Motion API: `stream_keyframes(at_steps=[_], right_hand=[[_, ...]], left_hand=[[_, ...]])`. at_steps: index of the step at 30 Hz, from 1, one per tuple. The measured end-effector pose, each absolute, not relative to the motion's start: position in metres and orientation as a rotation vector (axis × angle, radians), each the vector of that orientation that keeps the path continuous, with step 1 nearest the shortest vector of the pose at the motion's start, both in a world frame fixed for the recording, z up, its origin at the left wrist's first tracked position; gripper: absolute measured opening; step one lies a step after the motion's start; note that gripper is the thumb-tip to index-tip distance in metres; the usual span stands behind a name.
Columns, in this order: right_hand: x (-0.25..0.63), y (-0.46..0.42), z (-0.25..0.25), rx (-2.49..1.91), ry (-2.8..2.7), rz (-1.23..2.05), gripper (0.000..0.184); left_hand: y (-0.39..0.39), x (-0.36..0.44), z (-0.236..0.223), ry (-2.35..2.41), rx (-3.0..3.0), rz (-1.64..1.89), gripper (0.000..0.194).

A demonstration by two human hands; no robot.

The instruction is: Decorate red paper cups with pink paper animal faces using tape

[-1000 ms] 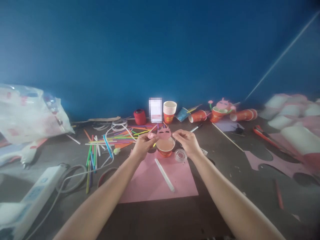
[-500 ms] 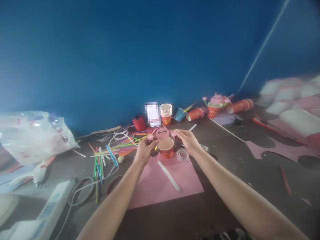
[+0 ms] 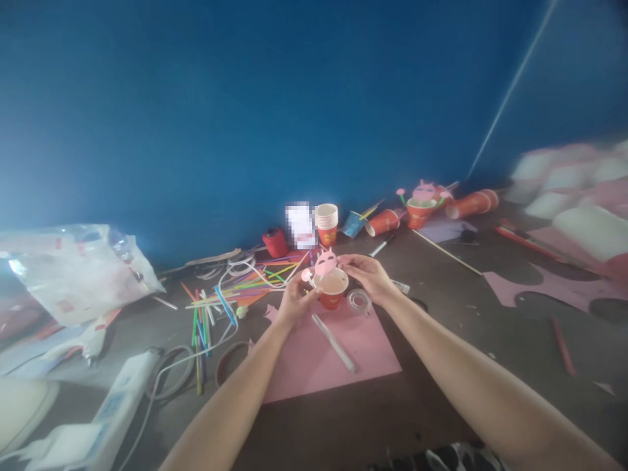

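One red paper cup (image 3: 331,299), round-rimmed and pale inside, stands upright at the back edge of a flat, smooth pink sheet (image 3: 353,347), between the two hands. At its far rim rises a single pink paper face (image 3: 325,263), rounded, with two dark eye shapes and small points on top. The left hand (image 3: 294,302) is curled, thumb at the cup's side, just beside one pink disc (image 3: 306,275) on a pale stalk; I cannot tell whether it grips the cup or the stalk. The right hand (image 3: 371,278) has thumb and fingertips drawn close near the rim (what, if anything, they pinch is too small to tell).

On the sheet lie one straight, whitish stick (image 3: 333,343) and one ring-shaped roll of clear tape (image 3: 358,301). Farther back on the dark worktop (image 3: 441,353) stand one stack of nested paper cups (image 3: 327,224) and one similar cup figure (image 3: 422,212) with two discs. Slim coloured straws (image 3: 202,330), too tangled to count, lie leftward, near one crinkled, translucent plastic bag (image 3: 78,275).
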State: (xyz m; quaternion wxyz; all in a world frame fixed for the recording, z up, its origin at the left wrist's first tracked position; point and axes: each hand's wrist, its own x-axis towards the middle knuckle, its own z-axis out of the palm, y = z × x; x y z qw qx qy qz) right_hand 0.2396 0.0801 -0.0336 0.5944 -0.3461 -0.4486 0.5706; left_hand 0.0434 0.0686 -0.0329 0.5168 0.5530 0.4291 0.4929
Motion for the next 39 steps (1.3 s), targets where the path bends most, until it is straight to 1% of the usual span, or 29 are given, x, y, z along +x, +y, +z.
stream_keyframes(at_steps=[4,7,9,11,13,15,19,23,26,31,39], right_hand=[[0.236,0.081,-0.033,-0.835,-0.966,1.310,0.029],[0.233,0.080,-0.032,-0.839,-0.932,1.310,0.028],[0.229,0.078,-0.031,-0.836,-0.921,1.306,0.027],[0.227,0.076,-0.030,-0.832,-0.916,1.306,0.026],[0.225,0.073,-0.028,-0.829,-0.912,1.313,0.026],[0.224,0.070,-0.027,-0.818,-0.921,1.326,0.027],[0.223,0.065,-0.025,-0.713,-1.067,1.406,0.031],[0.219,0.063,-0.027,-0.650,-1.121,1.452,0.037],[0.218,0.064,-0.031,-0.644,-1.126,1.482,0.036],[0.222,0.066,-0.033,-0.618,-1.189,1.468,0.035],[0.228,0.064,-0.028,-0.644,-1.264,1.494,0.030]], left_hand=[[0.068,0.041,-0.039,1.068,1.428,1.138,0.055],[0.065,0.039,-0.042,1.005,1.506,1.112,0.052],[0.064,0.040,-0.044,0.894,1.558,1.103,0.059],[0.063,0.042,-0.047,0.819,1.558,1.075,0.070],[0.063,0.044,-0.048,0.828,1.476,1.061,0.073],[0.063,0.046,-0.048,0.829,1.341,1.075,0.067],[0.060,0.049,-0.040,0.673,1.144,1.127,0.054],[0.056,0.047,-0.033,0.626,1.107,1.118,0.050],[0.055,0.043,-0.036,0.636,1.107,1.086,0.048],[0.055,0.038,-0.042,0.671,1.120,1.044,0.051],[0.053,0.037,-0.039,0.664,1.156,0.974,0.063]])
